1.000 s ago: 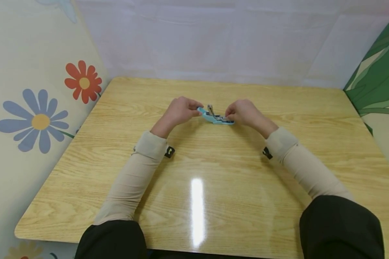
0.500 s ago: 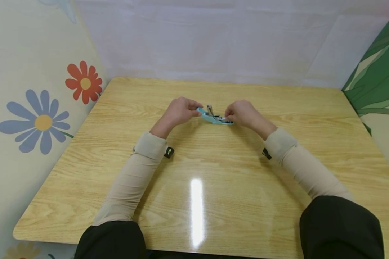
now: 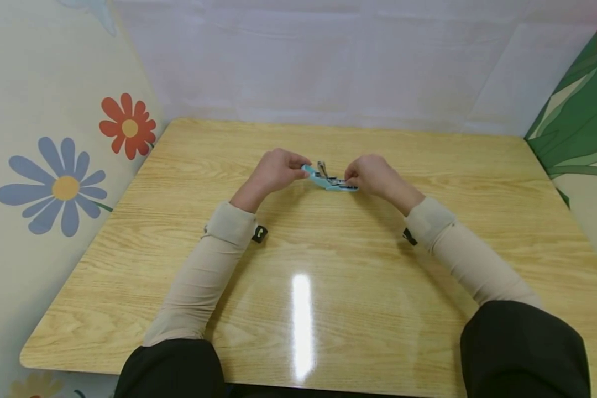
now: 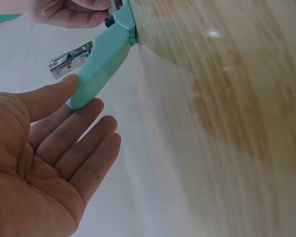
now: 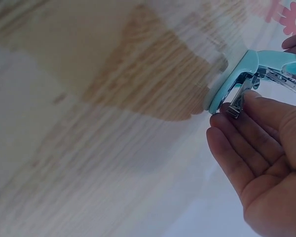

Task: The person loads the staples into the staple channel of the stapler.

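Near the centre of the head view, on the wooden table (image 3: pixel 328 265), the left hand (image 3: pixel 273 171) pinches the raised end of the teal stapler (image 3: pixel 328 179). To its right, the right hand (image 3: pixel 373 174) touches the metal staple tray with its fingertips; a firm grip cannot be told. Best to steady the base and lift the top slowly.

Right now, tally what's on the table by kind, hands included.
Stapler, light blue, opened: 1
Hands, left hand and right hand, both at the stapler: 2
Table, wood grain: 1
Total: 4
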A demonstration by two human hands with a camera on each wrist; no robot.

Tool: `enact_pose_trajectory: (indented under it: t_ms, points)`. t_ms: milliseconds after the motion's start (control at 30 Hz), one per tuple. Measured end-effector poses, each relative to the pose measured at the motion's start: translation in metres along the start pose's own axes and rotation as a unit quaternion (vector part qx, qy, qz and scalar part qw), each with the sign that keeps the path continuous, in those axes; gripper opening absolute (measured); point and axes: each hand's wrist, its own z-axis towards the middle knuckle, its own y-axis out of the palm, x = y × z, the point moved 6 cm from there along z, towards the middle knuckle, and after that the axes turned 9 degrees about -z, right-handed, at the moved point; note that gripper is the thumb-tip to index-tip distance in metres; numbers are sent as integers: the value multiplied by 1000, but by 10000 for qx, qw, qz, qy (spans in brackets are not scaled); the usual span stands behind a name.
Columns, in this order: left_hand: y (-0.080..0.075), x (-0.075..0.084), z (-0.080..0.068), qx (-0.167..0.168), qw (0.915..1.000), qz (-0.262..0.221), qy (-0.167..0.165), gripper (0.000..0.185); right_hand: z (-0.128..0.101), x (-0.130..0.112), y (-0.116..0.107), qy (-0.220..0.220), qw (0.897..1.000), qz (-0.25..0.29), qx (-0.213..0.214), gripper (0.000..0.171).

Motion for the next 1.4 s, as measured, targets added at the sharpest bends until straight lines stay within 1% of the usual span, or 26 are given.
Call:
enact_pose_trajectory:
  t_ms: [167,500,667,800,967,1233,1400]
  points:
    - [1,0,0,11,10000,57,16,38,0,3,2,-46,10000,13,14,18]
    - [1,-2,2,51,10000,20,26,40,-3,17,2,-156,9996,-46,239,15]
    - [2,-2,3,1,10000,-44,10,41,-5,21,2,-77,9998,27,187,16]
    - [2,-3,5,-16,10000,24,-30,42,-6,23,2,-18,9998,106,148,16]
    - [3,-4,7,-3,9999,82,-62,44,-6,24,2,-28,9998,84,158,17]
    - [4,-2,8,36,9998,174,68,44,-6,26,3,38,9999,63,120,16]
    - [6,7,9,95,9988,403,272,44,-5,25,3,-36,9999,-5,128,16]
